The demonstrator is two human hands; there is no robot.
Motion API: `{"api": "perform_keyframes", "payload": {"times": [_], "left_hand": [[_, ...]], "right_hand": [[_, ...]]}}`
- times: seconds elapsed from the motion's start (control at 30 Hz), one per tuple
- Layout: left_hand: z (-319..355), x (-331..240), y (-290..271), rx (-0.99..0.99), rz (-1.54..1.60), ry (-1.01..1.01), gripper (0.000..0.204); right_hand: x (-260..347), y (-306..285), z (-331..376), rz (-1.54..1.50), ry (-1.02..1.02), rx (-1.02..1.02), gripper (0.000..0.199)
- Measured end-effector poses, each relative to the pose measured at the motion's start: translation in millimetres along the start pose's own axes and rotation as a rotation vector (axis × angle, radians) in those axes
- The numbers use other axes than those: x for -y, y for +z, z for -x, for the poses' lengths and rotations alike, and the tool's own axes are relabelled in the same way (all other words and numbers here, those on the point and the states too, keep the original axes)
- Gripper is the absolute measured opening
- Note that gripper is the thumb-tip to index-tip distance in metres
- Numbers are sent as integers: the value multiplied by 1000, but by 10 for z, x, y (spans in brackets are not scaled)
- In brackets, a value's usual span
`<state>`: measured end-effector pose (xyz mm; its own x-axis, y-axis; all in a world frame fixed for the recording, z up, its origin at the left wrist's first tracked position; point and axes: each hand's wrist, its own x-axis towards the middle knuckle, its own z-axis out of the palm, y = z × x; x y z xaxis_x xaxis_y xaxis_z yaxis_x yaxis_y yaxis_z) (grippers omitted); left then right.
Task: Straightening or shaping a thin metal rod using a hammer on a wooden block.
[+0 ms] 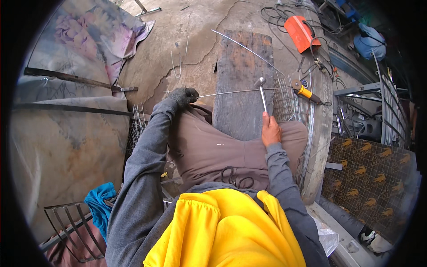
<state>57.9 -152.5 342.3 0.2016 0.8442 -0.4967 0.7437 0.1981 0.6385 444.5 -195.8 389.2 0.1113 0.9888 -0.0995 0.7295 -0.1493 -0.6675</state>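
Wire (pixel 231 92), thin and straight, stretched level across a dark weathered plank (pixel 242 84) that serves as the surface, from the gloved hand out toward the mesh at right. Second, curved wire (pixel 244 48) lying slantwise on the plank's far half.

Largest first: cracked concrete floor (pixel 195 40) beneath everything. Flowered cloth (pixel 84 35) spread over the far left, two dark metal bars (pixel 71 79) lying across it. Patterned mat (pixel 373 178) with orange figures at lower right. Plank running away from the knees, rust-stained at its far end. Wire mesh roll (pixel 296 111) standing at the plank's right edge, against the right knee. Orange case (pixel 301 32) far right among black cables. Blue cloth (pixel 100 202) at lower left beside a metal rack (pixel 71 222). Yellow-handled tool (pixel 307 93) lying just past the mesh.

Hammer (pixel 262 93), small and steel, upright over the plank, head touching or just above the straight wire; cannot tell which.

Left hand (pixel 184 95), in a dark glove, closed around the wire's near end. Right hand (pixel 270 131), bare, wrapped in a fist around the hammer's handle, resting near the knee.
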Motion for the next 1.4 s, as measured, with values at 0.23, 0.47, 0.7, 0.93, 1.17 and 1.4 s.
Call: {"api": "perform_keyframes", "payload": {"times": [0.23, 0.47, 0.7, 0.93, 1.17, 1.4], "left_hand": [[2, 52, 26, -2, -84, 118, 25], [-12, 91, 90, -32, -199, 94, 30], [-61, 210, 62, 35, -123, 135, 31], [-83, 126, 48, 30, -21, 68, 31], [-52, 138, 52, -10, 38, 33, 30], [323, -286, -133, -106, 95, 87, 30]], "right_hand": [[54, 94, -19, 104, 27, 127, 60], [90, 65, -19, -53, 2, 10, 57], [74, 84, -62, 40, 31, -3, 57], [31, 45, -176, 95, 52, 87, 59], [46, 40, -215, 178, 27, 125, 61], [-22, -285, 89, 28, 111, 104, 62]]}}
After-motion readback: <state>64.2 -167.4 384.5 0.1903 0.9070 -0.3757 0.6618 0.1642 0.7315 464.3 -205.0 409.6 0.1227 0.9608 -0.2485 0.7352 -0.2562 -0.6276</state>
